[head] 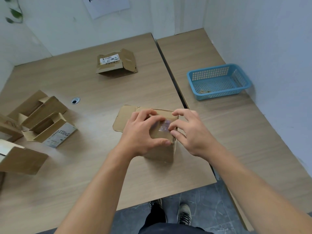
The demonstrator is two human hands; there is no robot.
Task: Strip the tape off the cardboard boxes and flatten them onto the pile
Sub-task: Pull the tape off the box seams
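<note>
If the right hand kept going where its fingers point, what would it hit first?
Probably the shiny clear tape strip on top of the small brown cardboard box, just ahead of the right hand's fingertips; beyond it, the left hand gripping that box. Depth is unclear.

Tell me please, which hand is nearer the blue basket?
Right. The right hand, pinching tape on the box, is toward the blue basket; the left hand grips the box farther left.
</note>
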